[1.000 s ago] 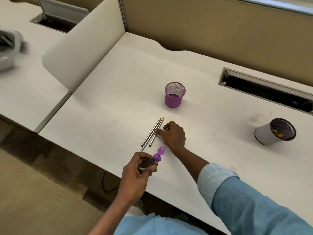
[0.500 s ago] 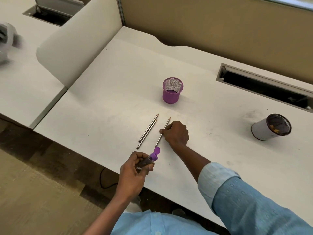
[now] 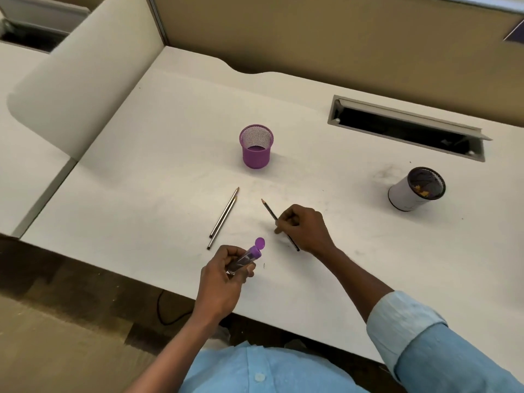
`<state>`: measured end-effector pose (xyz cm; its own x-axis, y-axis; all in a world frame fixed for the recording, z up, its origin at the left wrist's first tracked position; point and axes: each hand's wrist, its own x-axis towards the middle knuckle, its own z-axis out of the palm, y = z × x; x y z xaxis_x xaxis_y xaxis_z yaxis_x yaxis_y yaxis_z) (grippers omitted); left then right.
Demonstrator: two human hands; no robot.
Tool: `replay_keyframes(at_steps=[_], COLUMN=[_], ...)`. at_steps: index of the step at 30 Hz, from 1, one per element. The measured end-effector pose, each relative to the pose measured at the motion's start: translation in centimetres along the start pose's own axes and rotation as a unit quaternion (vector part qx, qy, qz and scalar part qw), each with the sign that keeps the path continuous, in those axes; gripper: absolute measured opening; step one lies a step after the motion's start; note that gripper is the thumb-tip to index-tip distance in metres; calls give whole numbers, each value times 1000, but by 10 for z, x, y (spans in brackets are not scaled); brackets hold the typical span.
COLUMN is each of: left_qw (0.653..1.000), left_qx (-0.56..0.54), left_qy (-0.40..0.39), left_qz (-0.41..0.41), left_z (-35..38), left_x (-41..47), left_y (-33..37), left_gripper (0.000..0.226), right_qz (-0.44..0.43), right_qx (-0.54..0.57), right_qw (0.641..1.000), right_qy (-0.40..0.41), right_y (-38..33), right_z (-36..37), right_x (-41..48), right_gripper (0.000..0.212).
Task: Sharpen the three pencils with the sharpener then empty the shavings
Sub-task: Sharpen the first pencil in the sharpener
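Two spare pencils [image 3: 223, 217]: lying side by side on the surface [image 3: 170, 165], tips pointing away, just left of both hands; a stray sweep of a wrist could roll them toward the near edge.
Left hand [image 3: 224, 276]: clenched round the sharpener [image 3: 246, 256], a dark tube with a purple end, its round purple lid flipped open; held tilted above the near part of the surface.
Spill risk: if the tube tips lid-down while the pencil goes in, any shavings inside could fall on the surface rather than where they belong. How full it is cannot be told.
Purple mesh cup [image 3: 256, 146]: upright further back, well clear of the hands.
Third pencil [image 3: 268, 209]: pinched in the right hand [image 3: 303, 226], tip up and away, back end low by the surface.
Alignment risk: pencil and sharpener are apart and point different ways; a crooked entry could snap the lead.
White cup [image 3: 414, 190]: far right, tilted, with orange scraps inside; probably the place for shavings, and a long reach invites a knock.
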<state>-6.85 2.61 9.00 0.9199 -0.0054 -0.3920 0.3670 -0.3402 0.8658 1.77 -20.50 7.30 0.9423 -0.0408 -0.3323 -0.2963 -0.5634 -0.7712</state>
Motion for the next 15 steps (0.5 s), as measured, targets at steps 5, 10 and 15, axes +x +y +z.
replay_keyframes(at_steps=[5,10,15], left_qw=[1000,999,998], left_qx=[-2,-4,1], left_qy=[-8,-27,-56], left_qz=[6,19,38], left_z=[3,10,21], left_x=[3,6,4], left_y=[2,8,12], left_gripper=[26,26,26], right_qz=[-91,-113,-92], right_qx=[71,68,65], right_qw=[993,991,994], right_qy=[-25,-22,-5], right_y=[13,28,41], right_z=[-35,-54,-62], right_x=[-40,-77,-98], right_gripper=[10,14,13])
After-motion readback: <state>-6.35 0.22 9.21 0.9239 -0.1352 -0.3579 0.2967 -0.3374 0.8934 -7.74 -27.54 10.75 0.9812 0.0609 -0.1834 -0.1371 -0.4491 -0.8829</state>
